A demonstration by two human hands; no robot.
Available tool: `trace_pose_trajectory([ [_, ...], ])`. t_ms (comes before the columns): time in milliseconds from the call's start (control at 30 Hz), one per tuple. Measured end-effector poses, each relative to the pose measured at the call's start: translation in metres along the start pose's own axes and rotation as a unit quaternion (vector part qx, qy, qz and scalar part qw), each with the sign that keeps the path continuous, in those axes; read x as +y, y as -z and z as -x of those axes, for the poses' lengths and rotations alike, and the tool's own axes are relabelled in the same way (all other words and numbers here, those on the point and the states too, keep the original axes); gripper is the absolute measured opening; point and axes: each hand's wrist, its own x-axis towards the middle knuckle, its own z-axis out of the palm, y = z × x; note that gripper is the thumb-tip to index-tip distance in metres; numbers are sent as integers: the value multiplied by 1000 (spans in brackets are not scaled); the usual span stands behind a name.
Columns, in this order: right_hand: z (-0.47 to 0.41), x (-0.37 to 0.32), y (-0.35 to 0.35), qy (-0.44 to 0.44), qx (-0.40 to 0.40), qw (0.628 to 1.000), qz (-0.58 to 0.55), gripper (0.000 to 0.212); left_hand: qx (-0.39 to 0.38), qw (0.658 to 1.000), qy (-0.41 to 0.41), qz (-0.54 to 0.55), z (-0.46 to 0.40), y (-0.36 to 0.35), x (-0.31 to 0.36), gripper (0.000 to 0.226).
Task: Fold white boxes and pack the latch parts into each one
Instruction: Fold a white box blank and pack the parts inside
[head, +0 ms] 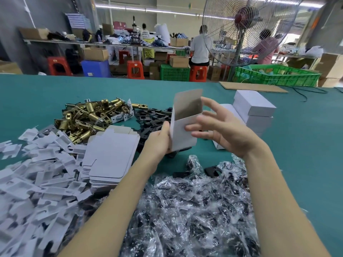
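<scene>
Left hand (159, 140) raised above green table (297, 145), forearm coming up from lower left, wrist bent slightly, thumb and fingers gripping left edge of white box (183, 132); box held upright in mid-air, top open, lid flap standing up behind opening, brown inner face visible; dark part poking out under box bottom, too blurred to identify; right hand (222, 130) just beside box on right, forearm rising from lower right, palm turned toward box, fingers (194, 127) spread and loosely extended, tips overlapping box front face, contact unclear, holding nothing; stack of flat box blanks (111, 154) on table left of left hand; pile of white folded inserts (37, 173) at far left; heap of brass latch bolts (89, 117) behind blanks; black strike plates (152, 117) scattered between brass heap and held box; clear plastic bags of black parts (194, 210) heaped near bottom centre between both forearms; finished closed white boxes (254, 108) stacked on table behind right hand; cardboard sheet (252, 87) lying further back; large pedestal fan (245, 25) and green crate (278, 75) beyond table edge; seated workers at benches in background.
</scene>
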Motion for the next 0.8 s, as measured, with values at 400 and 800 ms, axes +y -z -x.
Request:
trace_pose_trajectory([
  [400,-15,24,-12,-1,243,969,51,29,-120,983,11,138,10,-5,-7,45],
  [800,-22,24,-44,30,335,921,198,37,-13,961,54,271,12,-8,-12,31],
])
